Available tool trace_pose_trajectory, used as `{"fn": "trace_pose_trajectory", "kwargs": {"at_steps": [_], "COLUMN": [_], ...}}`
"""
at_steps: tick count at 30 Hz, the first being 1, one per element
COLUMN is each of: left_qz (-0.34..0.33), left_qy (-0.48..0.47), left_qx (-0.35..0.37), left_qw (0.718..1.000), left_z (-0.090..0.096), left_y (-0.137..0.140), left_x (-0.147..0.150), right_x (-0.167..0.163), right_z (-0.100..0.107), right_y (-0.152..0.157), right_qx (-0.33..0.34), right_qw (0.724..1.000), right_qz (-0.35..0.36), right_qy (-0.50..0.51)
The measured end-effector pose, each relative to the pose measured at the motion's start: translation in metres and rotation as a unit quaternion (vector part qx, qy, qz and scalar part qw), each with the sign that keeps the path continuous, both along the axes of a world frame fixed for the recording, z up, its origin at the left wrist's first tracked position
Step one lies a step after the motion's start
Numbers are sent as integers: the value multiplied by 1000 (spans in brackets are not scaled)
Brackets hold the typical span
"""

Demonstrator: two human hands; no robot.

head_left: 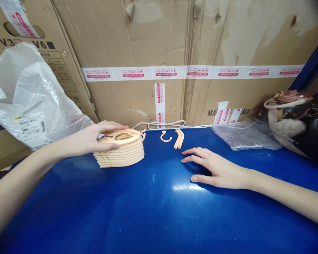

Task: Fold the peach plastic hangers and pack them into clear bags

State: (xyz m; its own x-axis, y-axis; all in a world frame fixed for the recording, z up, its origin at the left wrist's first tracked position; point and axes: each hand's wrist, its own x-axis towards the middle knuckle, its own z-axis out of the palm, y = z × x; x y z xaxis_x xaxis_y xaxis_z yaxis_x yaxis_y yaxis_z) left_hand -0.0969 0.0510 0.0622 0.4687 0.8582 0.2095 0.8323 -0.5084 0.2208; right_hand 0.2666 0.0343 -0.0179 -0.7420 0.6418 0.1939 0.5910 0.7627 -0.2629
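Landmark: the stack of peach-coloured plastic hanger pieces, set on a blue table. Pieces lie flat, one on another, edges roughly aligned; a small hooked part juts from the right end of the top.

Left hand: at the top of the stack, coming in from its left side. Part-closed; fingers reach over the far side of the top piece, thumb lies along the near side. Contact with the stack is visible; whether the hand grips the top piece or only rests on it, cannot tell.

Right hand: well to the right of the stack. Palm down, fingers loosely spread, thumb apart, nothing held. Contact of fingertips with the table: cannot tell.

Loose parts, right of the stack and apart from it: one peach hook; just beyond, two curved peach strips side by side. The strips are nearest to the right hand.

Surroundings: white cord behind and right of the stack; large taped carton behind it; white plastic mailer with a label to its left; clear plastic bag and dark bag far to its right.
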Motion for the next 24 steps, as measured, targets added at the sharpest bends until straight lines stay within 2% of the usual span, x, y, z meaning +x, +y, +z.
{"fn": "trace_pose_trajectory", "kwargs": {"at_steps": [9, 16, 24], "left_qz": [-17, -13, 36], "left_qy": [12, 13, -15], "left_qx": [18, -17, -76], "left_qw": [1000, 1000, 996], "left_z": [-9, -14, -7], "left_y": [11, 21, 7], "left_x": [-8, -17, -24], "right_x": [0, 1, 1], "right_z": [0, -2, -2], "right_y": [0, 0, -1], "right_qx": [15, 26, 34], "right_qw": [1000, 1000, 999], "right_qz": [6, 7, 6], "right_qy": [-11, -14, -18]}}
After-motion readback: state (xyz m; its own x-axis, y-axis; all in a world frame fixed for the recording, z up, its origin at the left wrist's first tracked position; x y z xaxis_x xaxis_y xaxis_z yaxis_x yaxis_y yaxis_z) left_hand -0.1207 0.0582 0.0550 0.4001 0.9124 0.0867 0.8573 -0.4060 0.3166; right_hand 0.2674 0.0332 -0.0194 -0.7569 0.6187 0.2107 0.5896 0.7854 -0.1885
